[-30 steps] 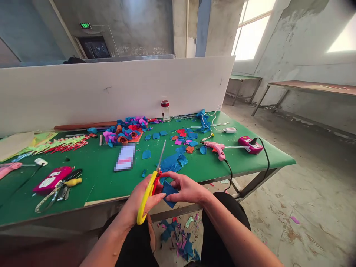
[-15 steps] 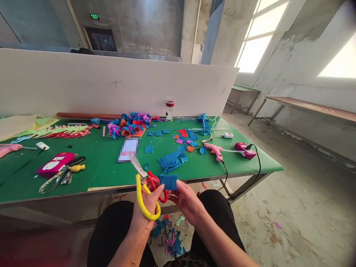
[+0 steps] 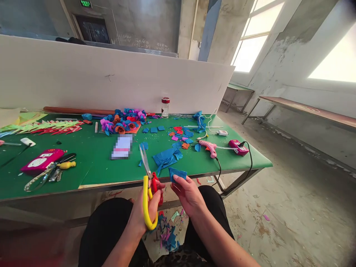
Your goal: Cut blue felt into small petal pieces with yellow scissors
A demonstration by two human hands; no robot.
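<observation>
My left hand [image 3: 141,213] is closed around a pair of scissors [image 3: 146,163] with one yellow and one red handle loop; their blades point up and away over the table edge. Between thumb and fingers, my right hand [image 3: 190,196] pinches a small folded blue paper piece [image 3: 177,174]. Both hands are just in front of the green table [image 3: 105,174], above my lap. Beyond them lies a crumpled blue paper sheet [image 3: 167,158]. Some of my right fingers are hidden behind the paper.
Paper roses [image 3: 122,121] are heaped at the back, near a red-lidded jar [image 3: 165,107]. A pink glue gun [image 3: 208,147] lies on the right, its cord hanging over the edge. Keys [image 3: 57,174] and a magenta box [image 3: 43,162] sit at left. Paper scraps [image 3: 168,235] litter the floor.
My right hand has drawn the blue paper away to the right from my left hand. The scissors have swung to point more upright. The view has shifted slightly.
</observation>
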